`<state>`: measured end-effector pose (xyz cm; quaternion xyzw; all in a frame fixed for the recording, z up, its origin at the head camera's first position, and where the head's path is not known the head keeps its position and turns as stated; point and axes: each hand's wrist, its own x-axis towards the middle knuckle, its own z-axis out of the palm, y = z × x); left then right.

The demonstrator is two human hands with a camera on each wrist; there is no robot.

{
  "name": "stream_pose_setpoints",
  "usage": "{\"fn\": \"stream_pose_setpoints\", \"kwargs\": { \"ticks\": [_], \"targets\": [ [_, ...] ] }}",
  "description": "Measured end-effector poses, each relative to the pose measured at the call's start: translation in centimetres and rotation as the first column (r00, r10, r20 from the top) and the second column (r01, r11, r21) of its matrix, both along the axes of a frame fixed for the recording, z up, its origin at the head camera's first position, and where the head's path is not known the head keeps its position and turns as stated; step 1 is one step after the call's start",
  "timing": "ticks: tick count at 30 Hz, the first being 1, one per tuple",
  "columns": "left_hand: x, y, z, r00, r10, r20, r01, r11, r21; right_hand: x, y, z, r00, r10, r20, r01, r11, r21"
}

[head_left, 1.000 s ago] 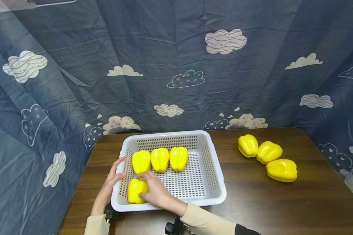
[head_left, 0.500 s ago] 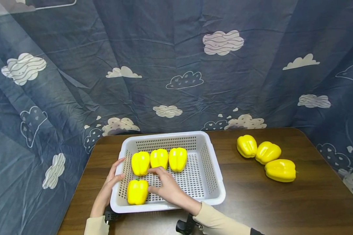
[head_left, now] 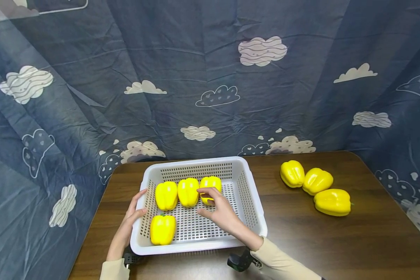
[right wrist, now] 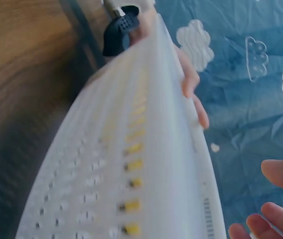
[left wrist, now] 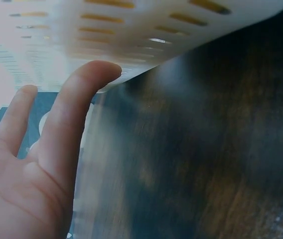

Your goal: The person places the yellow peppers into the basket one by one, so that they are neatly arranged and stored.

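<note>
A white slotted plastic basket [head_left: 253, 202] holds several yellow bell peppers. Three of them stand in a row toward its back: a left pepper [head_left: 166, 195], a middle pepper [head_left: 188, 192] and a right pepper [head_left: 210, 181] partly covered by my right hand. A front pepper [head_left: 163, 230] sits in the near left corner. My left hand [head_left: 127, 222] touches the basket's left side with extended fingers; in the left wrist view its thumb [left wrist: 67, 119] lies against the slotted wall. Above the basket's interior, my right hand [head_left: 221, 212] has its fingers parted, with nothing between them.
On the wooden table [head_left: 301, 241] to the right, three more yellow peppers lie close together: a back one [head_left: 292, 174], a middle one [head_left: 317, 181] and a near one [head_left: 332, 202]. A dark blue cloud-print curtain [head_left: 182, 46] hangs behind the table.
My right hand has let go of the front pepper and moved right across the basket. That pepper now stands more upright. My left hand has stayed at the basket's side.
</note>
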<state>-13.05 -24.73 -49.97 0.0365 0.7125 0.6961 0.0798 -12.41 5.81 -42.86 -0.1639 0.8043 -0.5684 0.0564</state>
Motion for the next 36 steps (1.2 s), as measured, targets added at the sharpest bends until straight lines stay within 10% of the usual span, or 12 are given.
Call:
{"fn": "stream_pose_setpoints", "kwargs": {
  "ticks": [36],
  "targets": [
    [0.0,0.0,0.0,1.000,-0.018,-0.003,0.018,0.999,0.044,-2.2,13.5,0.3,0.987,-0.157,-0.040,0.152,0.981,-0.120]
  ]
}}
